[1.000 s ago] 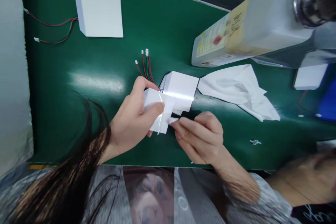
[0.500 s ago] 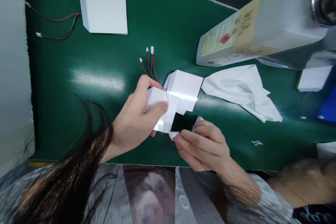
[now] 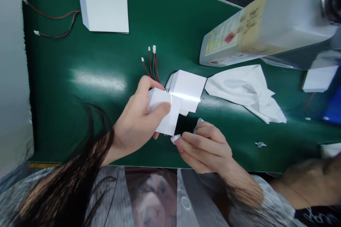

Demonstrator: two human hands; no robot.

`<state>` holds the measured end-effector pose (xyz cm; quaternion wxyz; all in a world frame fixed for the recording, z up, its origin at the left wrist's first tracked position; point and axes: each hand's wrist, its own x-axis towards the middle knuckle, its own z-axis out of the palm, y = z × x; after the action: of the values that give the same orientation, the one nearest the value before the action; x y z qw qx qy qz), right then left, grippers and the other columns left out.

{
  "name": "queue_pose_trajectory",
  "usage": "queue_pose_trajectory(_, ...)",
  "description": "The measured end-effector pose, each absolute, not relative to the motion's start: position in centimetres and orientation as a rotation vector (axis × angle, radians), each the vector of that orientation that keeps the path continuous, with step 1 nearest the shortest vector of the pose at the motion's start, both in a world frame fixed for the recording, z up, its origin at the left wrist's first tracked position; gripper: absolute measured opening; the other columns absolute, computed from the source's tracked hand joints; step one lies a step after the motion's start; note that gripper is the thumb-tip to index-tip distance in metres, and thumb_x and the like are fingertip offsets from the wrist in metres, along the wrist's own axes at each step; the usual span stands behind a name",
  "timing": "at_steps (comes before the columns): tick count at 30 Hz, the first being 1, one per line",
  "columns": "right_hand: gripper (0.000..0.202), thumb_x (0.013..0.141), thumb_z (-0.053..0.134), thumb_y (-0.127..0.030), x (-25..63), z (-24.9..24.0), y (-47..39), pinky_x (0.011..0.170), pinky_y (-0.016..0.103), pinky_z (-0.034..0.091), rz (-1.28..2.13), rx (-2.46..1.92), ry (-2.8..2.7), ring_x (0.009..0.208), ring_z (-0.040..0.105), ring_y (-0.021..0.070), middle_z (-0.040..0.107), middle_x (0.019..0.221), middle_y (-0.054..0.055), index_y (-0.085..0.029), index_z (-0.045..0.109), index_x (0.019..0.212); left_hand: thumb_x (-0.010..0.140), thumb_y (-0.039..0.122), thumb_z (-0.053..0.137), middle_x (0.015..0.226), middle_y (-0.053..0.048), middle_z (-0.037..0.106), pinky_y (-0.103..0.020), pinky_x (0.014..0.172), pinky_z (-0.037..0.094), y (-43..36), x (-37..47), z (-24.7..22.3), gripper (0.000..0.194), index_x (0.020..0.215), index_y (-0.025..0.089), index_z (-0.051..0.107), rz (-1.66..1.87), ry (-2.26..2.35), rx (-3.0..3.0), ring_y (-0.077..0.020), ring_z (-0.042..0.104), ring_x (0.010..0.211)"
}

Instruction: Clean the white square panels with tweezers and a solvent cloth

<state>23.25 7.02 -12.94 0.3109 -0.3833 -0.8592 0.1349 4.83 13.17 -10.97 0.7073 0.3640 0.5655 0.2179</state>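
White, glossy panel (image 3: 172,120) is the landmark; single head view. Left hand (image 3: 134,122) grips it from its left side, thumb flat on top, other fingers mostly hidden below. Right hand (image 3: 209,145) is to the panel's lower right, fingers closed in a pinch on a small white wipe (image 3: 175,138).

Key relation: the wipe's tip is at the panel's near right corner, contact or tiny gap, cannot tell. Right fingertips are just beside that corner; the left hand is nearer overall, since it holds the panel. Long axis seems to run away from the body, slightly slanted; outline is partly covered by the thumb.

Edges: near and right edges look exposed. Far right side overlaps a stack of white panels (image 3: 188,87), touching or only in front, unclear. Wires (image 3: 154,65) with white plugs are beyond the panel; which piece they join is hidden.

Room: bare green table (image 3: 128,60) left of and beyond the panel, also a strip toward the body. White cloth (image 3: 239,90) and a large jug (image 3: 269,32) crowd the far right.
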Motion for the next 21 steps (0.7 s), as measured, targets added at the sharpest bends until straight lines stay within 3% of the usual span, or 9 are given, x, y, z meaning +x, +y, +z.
queue_pose_trajectory(16,0.014,0.087,0.056,-0.006,23.34,-12.57,7.33,0.053,0.031,0.046,0.337,-0.995,-2.287,0.06,0.049,0.0137,0.063,0.068,0.0,-0.016,0.064,0.08,0.082,0.018,0.058,0.055,0.01,0.051,-0.014,0.025,0.033,13.15,4.77,-10.82,0.021,0.093,0.025,0.041,0.489,1.25,0.791,-0.0081,0.048,0.031)
queue_pose_trajectory(21,0.008,0.085,0.066,-0.012,23.24,-12.83,6.99,0.053,0.031,0.048,0.279,-1.086,-2.269,0.058,0.052,0.012,0.064,0.066,-0.003,-0.018,0.065,0.081,0.083,0.019,0.058,0.054,0.01,0.052,-0.014,0.026,0.034,13.14,4.76,-10.91,0.021,0.093,0.025,0.041,0.494,1.242,0.794,-0.0082,0.048,0.032)
